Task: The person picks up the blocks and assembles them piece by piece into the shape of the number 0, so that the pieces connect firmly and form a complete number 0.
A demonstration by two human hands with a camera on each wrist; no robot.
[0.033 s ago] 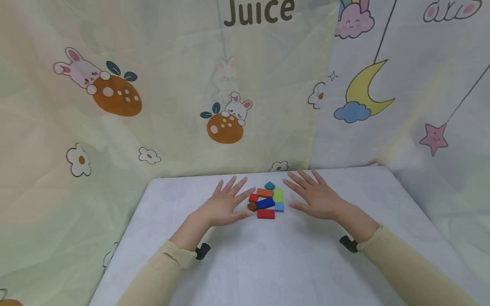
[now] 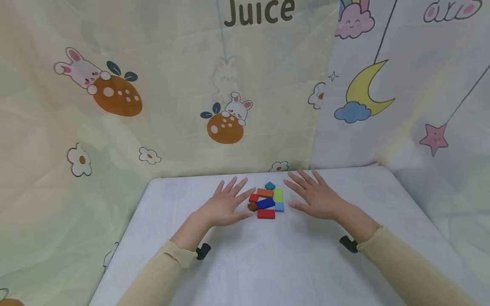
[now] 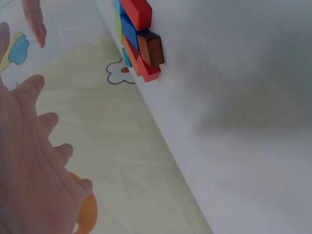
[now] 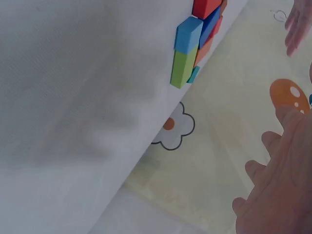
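Several coloured blocks lie in a tight group on the white table. At its back is a teal block [image 2: 269,185], with an orange block [image 2: 265,193] and a lime green block [image 2: 277,195] in front. A small red block [image 2: 254,198], a brown block [image 2: 252,206], a dark blue block [image 2: 266,203] and a light blue block [image 2: 279,207] come nearer, then a long red block [image 2: 266,213]. My left hand [image 2: 223,206], fingers spread, hovers at the group's left, its thumb tip overlapping the brown block's edge in the head view. Fingers spread too, my right hand [image 2: 319,197] hovers at the right.
A white cloth covers the table [image 2: 264,263]. Behind it hangs a printed curtain [image 2: 172,93], close to the table's back edge. Dark wrist pieces [image 2: 203,251] show under both cuffs, and shadows fall beneath the hands.
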